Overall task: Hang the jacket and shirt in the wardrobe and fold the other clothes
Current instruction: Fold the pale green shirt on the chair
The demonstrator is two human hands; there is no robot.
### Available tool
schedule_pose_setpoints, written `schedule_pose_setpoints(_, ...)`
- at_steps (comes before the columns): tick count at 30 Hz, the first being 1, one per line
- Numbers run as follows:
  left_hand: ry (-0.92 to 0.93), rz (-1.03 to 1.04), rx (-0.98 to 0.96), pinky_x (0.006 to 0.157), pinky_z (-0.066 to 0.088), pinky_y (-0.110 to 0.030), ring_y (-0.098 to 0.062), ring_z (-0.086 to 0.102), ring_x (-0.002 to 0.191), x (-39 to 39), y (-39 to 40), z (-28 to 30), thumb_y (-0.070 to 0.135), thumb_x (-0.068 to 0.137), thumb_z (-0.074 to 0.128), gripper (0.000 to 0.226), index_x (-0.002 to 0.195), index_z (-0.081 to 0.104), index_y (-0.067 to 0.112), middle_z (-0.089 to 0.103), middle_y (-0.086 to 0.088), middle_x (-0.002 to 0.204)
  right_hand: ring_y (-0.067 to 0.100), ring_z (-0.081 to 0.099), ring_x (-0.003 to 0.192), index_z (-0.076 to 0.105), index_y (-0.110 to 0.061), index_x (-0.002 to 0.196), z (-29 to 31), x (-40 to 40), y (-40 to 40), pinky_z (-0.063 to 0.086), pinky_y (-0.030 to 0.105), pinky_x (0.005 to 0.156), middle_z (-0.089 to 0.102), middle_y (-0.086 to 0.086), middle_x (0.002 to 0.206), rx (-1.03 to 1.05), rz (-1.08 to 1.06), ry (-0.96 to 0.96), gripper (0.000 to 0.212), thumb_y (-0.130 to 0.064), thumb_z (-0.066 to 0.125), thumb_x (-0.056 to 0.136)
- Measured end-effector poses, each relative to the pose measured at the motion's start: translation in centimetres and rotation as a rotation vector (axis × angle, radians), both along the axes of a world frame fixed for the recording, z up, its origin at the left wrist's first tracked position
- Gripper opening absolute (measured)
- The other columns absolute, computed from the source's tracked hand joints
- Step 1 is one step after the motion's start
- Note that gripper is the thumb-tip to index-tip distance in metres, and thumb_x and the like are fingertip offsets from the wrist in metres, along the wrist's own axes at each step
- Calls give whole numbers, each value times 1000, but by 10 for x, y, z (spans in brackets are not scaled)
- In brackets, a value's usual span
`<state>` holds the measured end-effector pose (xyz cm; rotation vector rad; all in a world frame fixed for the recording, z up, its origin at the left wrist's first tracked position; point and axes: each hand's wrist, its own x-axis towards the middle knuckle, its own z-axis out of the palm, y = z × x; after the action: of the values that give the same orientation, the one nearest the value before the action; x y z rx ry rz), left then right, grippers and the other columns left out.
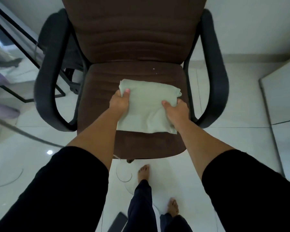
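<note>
A person stands at a brown office chair (137,39), both bare arms reaching down to a pale green folded garment (147,104) lying on the seat. The left hand (120,102) pinches the cloth's left edge, thumb on top and fingers tucked beneath. The right hand (177,108) grips the right edge the same way, thumb on top. The bundle spans the gap between the two grips, so neither hand is nearer to it. Its long axis seems to run away from the person, from the near edge by the wrists toward the chair back, though the wide lens may distort this. It looks already folded, possibly being set down or lifted.

Beyond the far edge of the cloth there is bare seat, then the backrest. Outside each grip stand the black armrests (216,77), closing in the sides. Toward the person, the seat front is open, with pale floor tiles (182,173) and bare feet (143,172) below.
</note>
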<state>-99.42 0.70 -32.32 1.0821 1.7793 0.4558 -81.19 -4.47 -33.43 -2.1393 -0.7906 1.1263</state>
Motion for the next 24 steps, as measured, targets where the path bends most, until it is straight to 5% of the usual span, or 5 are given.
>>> schedule_pose_setpoints(10,56,-255,359,97,37,-34,-32,49,122,101,-29,195,46,98,35,51,129,51,8,54,-14,130,26,56,111,52,-10,129,190,94,-68,44,38,98,60,8,121,353,-97,-138,49,-39,56,89)
schedule_pose_setpoints(17,-38,-533,484,109,34,-40,-34,44,129,263,-107,275,50,97,35,62,138,44,3,47,-19,140,29,57,111,52,-10,129,279,229,-202,45,37,97,61,10,121,474,-345,-283,50,-38,57,89)
schedule_pose_setpoints(24,-202,-835,573,100,40,-36,-34,50,121,442,-222,325,44,98,37,54,130,53,3,54,-20,132,26,59,101,57,-11,118,325,354,-355,48,37,89,63,8,112,559,-709,-364,40,-35,61,87)
